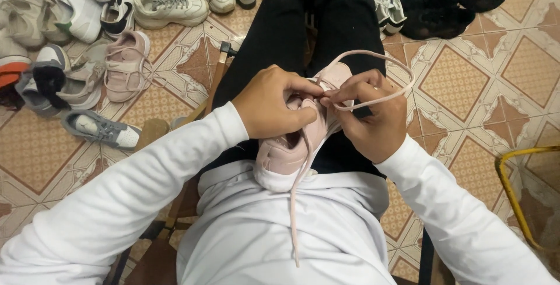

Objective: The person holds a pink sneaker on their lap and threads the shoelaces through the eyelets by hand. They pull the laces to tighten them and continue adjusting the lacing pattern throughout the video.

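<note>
Both hands, left hand [274, 107] and right hand [370, 116], grip pink shoe [286, 154] and lace [373, 95] on lap.

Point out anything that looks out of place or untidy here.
The pink shoe on the lap is half-laced: its lace loops loose past the right hand and one end dangles over the white top. The left hand grips its tongue. Sneakers lie jumbled, unpaired, on the floor.

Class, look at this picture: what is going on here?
A seated person in white sleeves holds a pale pink sneaker on their lap. The left hand grips the shoe's upper, while the right hand pinches the pink lace, which loops out to the side; another length hangs down over the white top. More sneakers, among them a matching pink sneaker, lie scattered on the patterned tiled floor.
</note>
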